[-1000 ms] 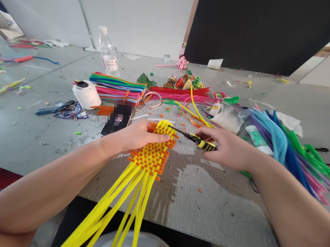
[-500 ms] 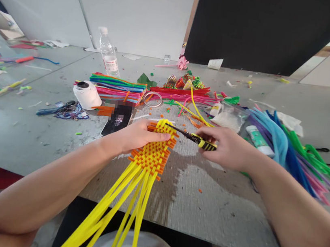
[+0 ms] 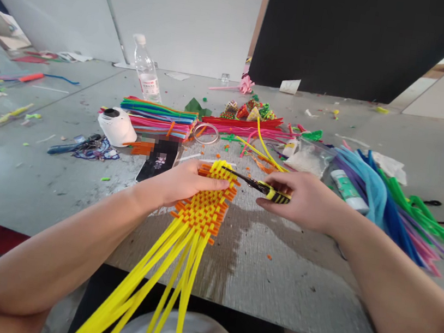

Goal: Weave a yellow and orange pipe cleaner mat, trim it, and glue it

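My left hand [image 3: 189, 183] is closed on a woven piece [image 3: 201, 210] of yellow and orange pipe cleaners, its thumb flat across the upper part. Long yellow ends trail from the weave down toward my lap, while short orange ends stick out along both sides. A pair of long-nose pliers [image 3: 275, 193] with black and yellow handles is gripped in my right hand [image 3: 303, 200]. The thin dark jaws reach left to the top edge of the weave, by the yellow loops. Whether the jaws pinch a strand I cannot tell.
Behind the hands lie bundles of coloured pipe cleaners [image 3: 159, 113], a phone [image 3: 160, 160], a white roll [image 3: 118, 127] and a tape ring [image 3: 205, 134]. A plastic bottle [image 3: 146, 73] stands farther back. On the right are a green-white tube [image 3: 348, 190] and blue pipe cleaners [image 3: 379, 194].
Hardly anything differs. The yellow ends have shifted slightly left, and the pliers remain at the top edge of the weave.
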`<state>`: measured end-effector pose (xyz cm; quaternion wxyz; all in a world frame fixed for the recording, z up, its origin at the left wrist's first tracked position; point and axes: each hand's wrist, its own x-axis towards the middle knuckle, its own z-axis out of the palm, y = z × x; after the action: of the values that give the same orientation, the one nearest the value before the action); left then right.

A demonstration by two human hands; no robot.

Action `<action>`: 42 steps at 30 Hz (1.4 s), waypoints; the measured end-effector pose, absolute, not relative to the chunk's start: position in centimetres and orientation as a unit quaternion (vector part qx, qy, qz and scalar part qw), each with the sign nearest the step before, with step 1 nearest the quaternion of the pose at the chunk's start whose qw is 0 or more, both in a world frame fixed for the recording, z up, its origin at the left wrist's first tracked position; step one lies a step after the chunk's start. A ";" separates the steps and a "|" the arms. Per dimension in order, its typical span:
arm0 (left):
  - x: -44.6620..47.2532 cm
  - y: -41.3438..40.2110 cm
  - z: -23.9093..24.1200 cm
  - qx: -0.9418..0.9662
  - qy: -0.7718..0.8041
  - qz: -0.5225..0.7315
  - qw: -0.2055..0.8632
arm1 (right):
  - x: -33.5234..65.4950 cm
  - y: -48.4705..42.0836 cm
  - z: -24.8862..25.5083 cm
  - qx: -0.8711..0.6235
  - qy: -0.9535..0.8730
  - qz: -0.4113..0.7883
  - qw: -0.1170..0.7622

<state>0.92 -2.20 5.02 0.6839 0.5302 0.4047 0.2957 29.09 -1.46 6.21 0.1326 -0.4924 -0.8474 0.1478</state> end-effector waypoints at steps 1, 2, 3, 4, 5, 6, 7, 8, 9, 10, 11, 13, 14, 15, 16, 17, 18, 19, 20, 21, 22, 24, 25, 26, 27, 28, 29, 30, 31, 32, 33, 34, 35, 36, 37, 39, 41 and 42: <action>0.9 -2.2 5.0 0.529 0.407 0.294 0.684 | 29.0 -1.5 6.2 -0.493 -0.848 0.146 0.130; 0.9 -2.2 5.0 0.528 0.408 0.293 0.685 | 29.0 -1.5 6.2 -0.494 -0.848 0.144 0.127; 0.8 -2.1 5.0 0.526 0.408 0.293 0.686 | 29.0 -1.5 6.2 -0.493 -0.849 0.142 0.127; 0.8 -2.1 4.9 0.528 0.406 0.294 0.686 | 28.9 -1.5 6.2 -0.492 -0.849 0.140 0.128; 0.7 -2.1 4.9 0.532 0.403 0.296 0.683 | 28.9 -1.5 6.2 -0.492 -0.850 0.138 0.131; 0.7 -2.1 4.9 0.538 0.401 0.298 0.679 | 28.9 -1.6 6.2 -0.490 -0.851 0.136 0.133; 0.6 -2.0 4.8 0.543 0.399 0.300 0.676 | 28.8 -1.6 6.3 -0.488 -0.852 0.135 0.134; 0.5 -2.0 4.8 0.544 0.399 0.300 0.674 | 28.8 -1.6 6.3 -0.485 -0.853 0.135 0.134; 0.5 -2.0 4.8 0.543 0.401 0.298 0.675 | 28.8 -1.7 6.3 -0.484 -0.854 0.136 0.133; 0.5 -2.0 4.7 0.538 0.404 0.295 0.679 | 28.8 -1.7 6.4 -0.484 -0.854 0.137 0.133; 0.5 -2.0 4.7 0.532 0.407 0.293 0.682 | 28.8 -1.7 6.4 -0.486 -0.853 0.137 0.134; 0.5 -2.0 4.8 0.523 0.411 0.292 0.687 | 28.8 -1.8 6.4 -0.494 -0.848 0.136 0.138; 0.6 -2.1 4.9 0.520 0.412 0.292 0.689 | 28.8 -1.8 6.4 -0.496 -0.846 0.137 0.137; 0.7 -2.1 4.9 0.515 0.412 0.293 0.692 | 28.9 -1.8 6.5 -0.497 -0.846 0.138 0.134; 0.7 -2.1 5.0 0.511 0.412 0.292 0.695 | 29.0 -1.8 6.5 -0.495 -0.848 0.139 0.130; 0.8 -2.2 5.1 0.506 0.413 0.290 0.700 | 29.0 -1.8 6.5 -0.494 -0.849 0.140 0.126; 0.8 -2.2 5.2 0.501 0.414 0.287 0.704 | 29.1 -1.8 6.5 -0.493 -0.850 0.140 0.122; 0.8 -2.2 5.3 0.497 0.417 0.283 0.706 | 29.1 -1.8 6.5 -0.494 -0.850 0.140 0.118; 0.8 -2.2 5.3 0.497 0.422 0.278 0.706 | 29.1 -1.9 6.6 -0.496 -0.849 0.139 0.116; 0.8 -2.3 5.4 0.498 0.427 0.274 0.703 | 29.0 -2.0 6.6 -0.501 -0.846 0.136 0.117; 0.7 -2.3 5.4 0.499 0.432 0.272 0.700 | 28.9 -2.0 6.7 -0.506 -0.844 0.132 0.121; 0.7 -2.3 5.5 0.499 0.437 0.276 0.696 | 28.6 -2.1 6.8 -0.511 -0.840 0.121 0.135; 0.6 -2.3 5.5 0.496 0.435 0.280 0.697 | 28.5 -2.2 6.9 -0.510 -0.840 0.117 0.141; 0.7 -2.3 5.6 0.492 0.432 0.282 0.702 | 28.5 -2.1 7.0 -0.508 -0.842 0.114 0.143; 0.7 -2.3 5.6 0.487 0.427 0.283 0.707 | 28.6 -2.0 7.0 -0.505 -0.844 0.113 0.143; 0.7 -2.3 5.7 0.483 0.424 0.283 0.712 | 28.7 -1.9 7.0 -0.504 -0.845 0.111 0.142; 0.7 -2.3 5.7 0.481 0.423 0.283 0.714 | 28.9 -1.8 7.0 -0.505 -0.845 0.109 0.142; 0.7 -2.3 5.7 0.481 0.424 0.284 0.713 | 29.2 -1.6 7.0 -0.505 -0.844 0.109 0.144; 0.7 -2.2 5.8 0.485 0.425 0.286 0.709 | 29.4 -1.5 7.0 -0.505 -0.843 0.113 0.146; 0.7 -2.2 5.7 0.491 0.427 0.287 0.703 | 29.6 -1.3 6.9 -0.503 -0.843 0.119 0.148; 0.6 -2.1 5.7 0.499 0.430 0.287 0.696 | 29.8 -1.2 6.9 -0.499 -0.845 0.126 0.147; 0.6 -2.1 5.5 0.511 0.432 0.285 0.687 | 29.9 -1.2 6.8 -0.493 -0.848 0.131 0.146; 0.5 -2.0 5.4 0.525 0.434 0.281 0.676 | 29.9 -1.1 6.7 -0.486 -0.851 0.134 0.144; 0.4 -2.0 5.2 0.541 0.434 0.275 0.666 | 29.9 -1.1 6.6 -0.480 -0.855 0.134 0.141; 0.4 -2.0 5.1 0.557 0.430 0.270 0.657 | 29.8 -1.2 6.5 -0.474 -0.859 0.134 0.137; 0.5 -2.1 4.9 0.575 0.417 0.264 0.653 | 29.5 -1.3 6.4 -0.464 -0.865 0.137 0.132; 0.8 -2.3 4.8 0.571 0.408 0.260 0.664 | 29.2 -1.3 6.2 -0.460 -0.867 0.141 0.129; 1.0 -2.4 4.8 0.567 0.407 0.260 0.667 | 29.1 -1.3 6.1 -0.460 -0.867 0.142 0.129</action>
<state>0.99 -2.44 4.76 0.6673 0.5668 0.4073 0.2601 29.13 -1.31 6.14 0.1287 -0.4603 -0.8668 0.1421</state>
